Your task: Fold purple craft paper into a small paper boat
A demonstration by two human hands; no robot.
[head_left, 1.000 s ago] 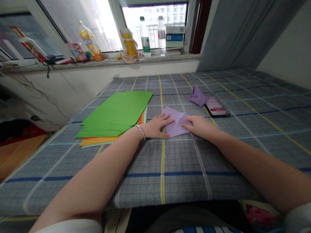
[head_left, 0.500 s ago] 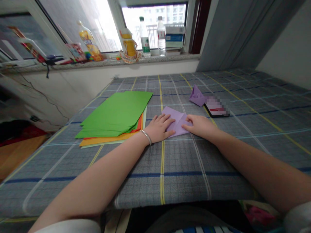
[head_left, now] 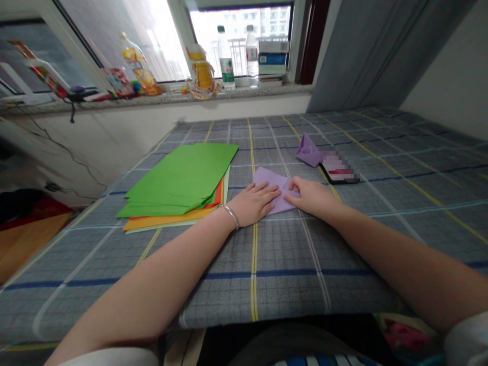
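Observation:
A folded sheet of purple paper (head_left: 280, 206) lies on the checked cloth between my hands. My left hand (head_left: 254, 203), with a silver bangle at the wrist, rests flat across its left part, fingers stretched out. At the paper's right corner, my right hand (head_left: 307, 194) pinches the edge between thumb and curled fingers. Part of the paper is hidden under both hands. Farther back stands a folded purple paper shape (head_left: 308, 151), touching or close beside a phone (head_left: 339, 170) whose screen is partly blurred out.
To the left lies a stack of green sheets (head_left: 183, 175) over orange paper (head_left: 152, 222) and other colours. The checked cloth (head_left: 229, 295) covers the whole surface. Bottles (head_left: 226, 63), a yellow flask (head_left: 202, 71) and boxes (head_left: 272, 58) line the windowsill behind.
My left hand has slid slightly right across the purple paper, its fingertips now nearer my right hand. My right hand keeps its pinch at the corner, shifted a little.

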